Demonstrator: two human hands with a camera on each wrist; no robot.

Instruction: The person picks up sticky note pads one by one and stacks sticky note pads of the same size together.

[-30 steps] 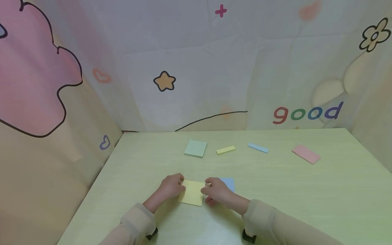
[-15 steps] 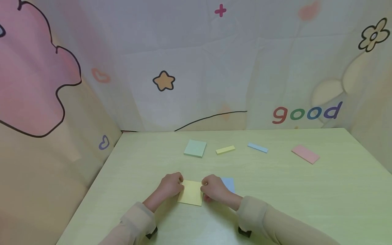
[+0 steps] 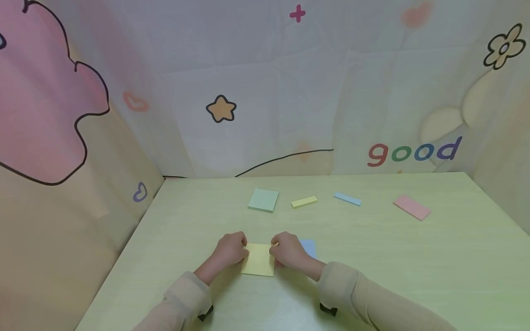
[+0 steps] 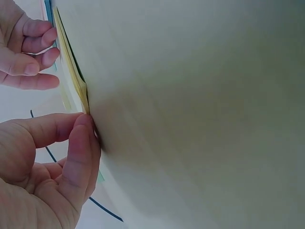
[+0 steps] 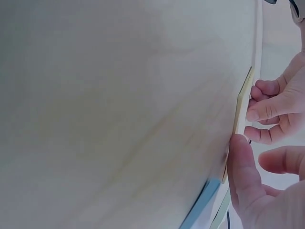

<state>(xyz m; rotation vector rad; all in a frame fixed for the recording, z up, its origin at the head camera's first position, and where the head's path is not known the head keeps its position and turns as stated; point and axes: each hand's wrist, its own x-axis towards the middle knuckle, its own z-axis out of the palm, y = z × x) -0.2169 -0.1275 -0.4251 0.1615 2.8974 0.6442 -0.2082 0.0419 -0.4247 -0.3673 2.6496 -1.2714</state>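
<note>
A square yellow sticky note pad [image 3: 258, 264] lies flat in front of me, between both hands. On its left side, my left hand [image 3: 229, 248] pinches the edge; the left wrist view shows thumb and fingertips meeting on the pad [image 4: 70, 64]. My right hand [image 3: 292, 252] is at the pad's upper right corner. In the right wrist view one fingertip [image 5: 241, 149] touches the pad's edge, while the thumb stands apart from it. Partly hidden behind the right hand is a blue sticky note pad [image 3: 308, 247].
Along the back of the table [image 3: 186, 220] lie a green square pad [image 3: 263, 200], a narrow yellow pad [image 3: 304, 202], a narrow blue pad [image 3: 348, 199] and a pink rectangular pad [image 3: 411, 208]. A printed cloth backdrop [image 3: 265, 128] rises behind the table.
My right hand has shifted slightly up and left, drawing its fingers closer together at the yellow pad's upper right corner. The left hand stays nearly still on the left edge.
</note>
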